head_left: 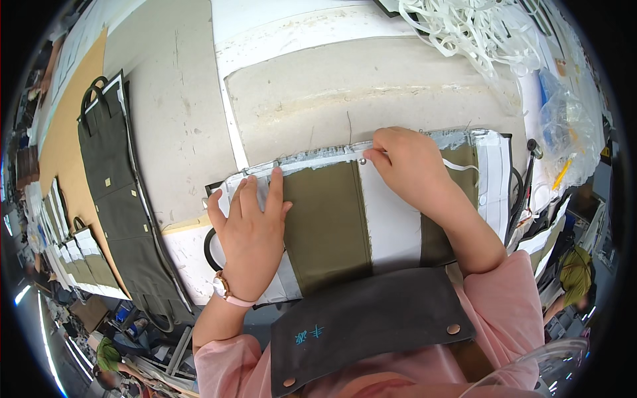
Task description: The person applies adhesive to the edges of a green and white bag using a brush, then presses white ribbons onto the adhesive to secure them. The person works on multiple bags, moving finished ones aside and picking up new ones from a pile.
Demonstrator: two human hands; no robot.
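An olive green fabric panel (328,219) lies on a white template board (391,219) on the workbench in front of me. My left hand (252,232) rests flat with fingers spread on the board's left part, its fingertips at the fabric's left edge. My right hand (408,162) has its fingers pinched together at the board's top edge, beside a small metal stud (362,160). A second olive piece (464,166) shows to the right of my right hand. I wear a dark apron (365,325) and pink sleeves.
A row of dark green fabric pieces (116,192) with loop handles lies along the bench's left side. A tangle of white straps (471,30) sits at the top right, with clear plastic bags (564,132) beside it. The bench top (371,86) is beige board.
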